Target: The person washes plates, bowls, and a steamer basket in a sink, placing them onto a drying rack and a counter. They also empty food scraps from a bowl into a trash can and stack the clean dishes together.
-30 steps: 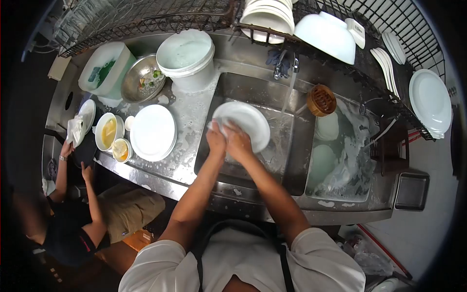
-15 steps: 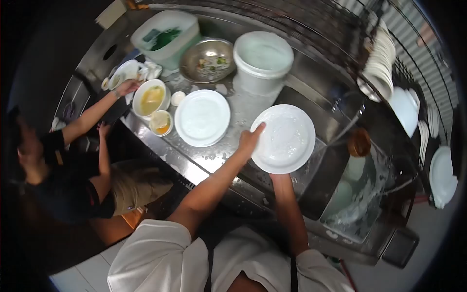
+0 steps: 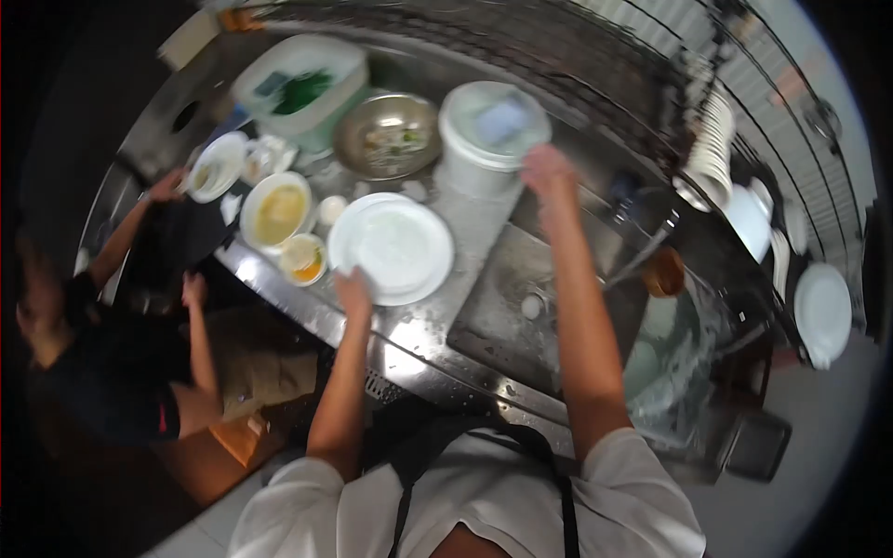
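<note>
My left hand (image 3: 354, 296) is at the near rim of a white plate (image 3: 391, 244), its fingertips over the edge. The plate lies flat on the steel counter, apparently on top of another one. My right hand (image 3: 549, 171) reaches forward to the right rim of a white bucket (image 3: 479, 172); motion blurs its fingers. Inside the bucket is a pale blue sponge-like piece (image 3: 502, 121) in cloudy liquid, apart from the hand.
Left of the plate are a soup bowl (image 3: 277, 212), a small cup (image 3: 302, 259) and a steel bowl (image 3: 387, 137) with scraps. A sink basin (image 3: 502, 316) and a water-filled basin (image 3: 670, 372) lie right. A co-worker's hand (image 3: 167, 185) is far left. A rack (image 3: 633, 102) stands behind.
The white plate both hands held over the sink is now down on the counter to the left, with my left hand. My right hand has left it and moved forward to the bucket.
</note>
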Action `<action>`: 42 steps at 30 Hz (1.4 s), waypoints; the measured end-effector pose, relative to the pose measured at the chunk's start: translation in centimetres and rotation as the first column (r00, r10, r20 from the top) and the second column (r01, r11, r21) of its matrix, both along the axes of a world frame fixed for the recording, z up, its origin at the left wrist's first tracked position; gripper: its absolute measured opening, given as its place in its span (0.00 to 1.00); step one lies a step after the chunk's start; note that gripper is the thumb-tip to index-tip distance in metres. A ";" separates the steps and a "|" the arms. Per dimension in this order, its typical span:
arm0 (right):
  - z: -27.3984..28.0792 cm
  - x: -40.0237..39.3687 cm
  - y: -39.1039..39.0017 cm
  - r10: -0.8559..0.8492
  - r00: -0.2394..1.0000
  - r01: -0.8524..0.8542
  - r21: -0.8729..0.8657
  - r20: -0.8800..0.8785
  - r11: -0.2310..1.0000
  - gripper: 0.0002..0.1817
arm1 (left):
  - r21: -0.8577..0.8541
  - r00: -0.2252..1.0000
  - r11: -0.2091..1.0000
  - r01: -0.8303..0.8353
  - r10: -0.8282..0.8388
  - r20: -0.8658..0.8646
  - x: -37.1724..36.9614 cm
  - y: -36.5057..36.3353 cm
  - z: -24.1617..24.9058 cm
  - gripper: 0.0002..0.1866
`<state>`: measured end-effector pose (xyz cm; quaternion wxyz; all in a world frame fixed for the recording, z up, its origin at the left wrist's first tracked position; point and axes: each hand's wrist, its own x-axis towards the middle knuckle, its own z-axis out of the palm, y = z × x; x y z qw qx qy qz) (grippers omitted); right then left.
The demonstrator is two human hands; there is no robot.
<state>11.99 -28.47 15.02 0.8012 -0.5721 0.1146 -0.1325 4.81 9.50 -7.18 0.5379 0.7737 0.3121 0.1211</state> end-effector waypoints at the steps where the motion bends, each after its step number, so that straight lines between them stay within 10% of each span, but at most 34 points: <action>1: -2.6 -1.2 -0.4 -0.003 0.999 0.000 -0.083 -0.039 0.997 0.29 | -0.009 0.995 0.996 0.090 -0.091 -0.044 -0.1 2.1 -2.1 0.35; 4: -10.4 -6.4 -5.3 -0.387 0.899 0.437 0.399 -0.204 0.806 0.24 | -0.283 0.858 0.902 0.325 -0.408 -0.314 -2.6 1.4 9.1 0.27; 9: -14.2 -8.6 -22.0 -0.837 0.483 0.847 0.381 -0.258 0.372 0.25 | 0.227 0.871 0.886 0.404 -0.296 -0.391 -4.8 2.3 9.6 0.24; 12: -15.2 -3.7 -22.0 -0.625 0.780 0.586 -0.375 0.022 0.718 0.23 | 0.022 0.957 0.959 0.283 -0.281 -0.068 -4.5 1.9 7.3 0.30; 13: -10.9 -3.8 -18.3 -0.501 0.861 0.320 -0.667 -0.092 0.673 0.22 | 0.335 0.971 0.912 0.238 -0.236 -0.049 -3.9 1.3 6.5 0.28; 14: -7.8 -4.6 -14.9 -0.404 0.886 0.011 -0.859 -0.229 0.512 0.22 | 0.272 0.951 0.920 0.281 -0.305 0.047 -3.2 1.2 6.2 0.28; 16: -7.2 -6.1 -6.7 -0.210 0.968 -0.002 -0.841 -0.138 0.541 0.19 | 0.302 0.986 0.938 0.168 -0.163 -0.040 -1.6 0.3 6.0 0.30; 21: -19.6 -3.6 8.5 0.095 0.938 -0.275 -0.546 -0.334 0.791 0.43 | 0.050 0.990 0.989 0.139 -0.138 -0.023 -0.4 -1.9 5.1 0.35; 22: -13.8 -4.4 10.5 0.115 0.914 -0.331 -0.551 -0.388 0.766 0.47 | 0.060 0.978 0.977 0.204 -0.200 -0.060 -0.4 -2.4 5.3 0.36; 24: -17.5 -2.4 11.8 -0.114 0.945 -0.093 -0.586 -0.306 0.805 0.47 | 0.154 0.961 0.957 0.245 -0.218 -0.168 -0.5 -3.4 5.6 0.40; 28: -17.5 -0.1 10.3 -0.093 0.858 -0.229 -0.537 -0.506 0.812 0.46 | 0.265 0.936 0.906 0.330 -0.277 -0.219 3.3 -3.8 3.5 0.44; 29: -17.5 0.4 10.0 -0.041 0.824 -0.354 -0.571 -0.564 0.741 0.44 | -0.185 0.916 0.899 0.397 -0.402 0.010 3.9 -3.1 1.7 0.45; 32: -17.1 -0.4 9.6 -0.067 0.837 -0.231 -0.462 -0.544 0.856 0.42 | -0.241 0.914 0.906 0.348 -0.386 -0.129 1.4 -5.2 6.1 0.40; 36: -18.5 -6.0 8.1 -0.017 0.919 -0.049 -0.156 -0.393 0.986 0.53 | 0.128 0.901 0.896 0.424 -0.432 0.039 -3.7 -6.5 5.4 0.33; 42: -16.4 -21.3 0.0 -0.098 0.968 0.180 0.369 -0.229 0.912 0.46 | 0.163 0.740 0.742 0.651 -0.667 0.081 -13.2 -15.8 16.6 0.32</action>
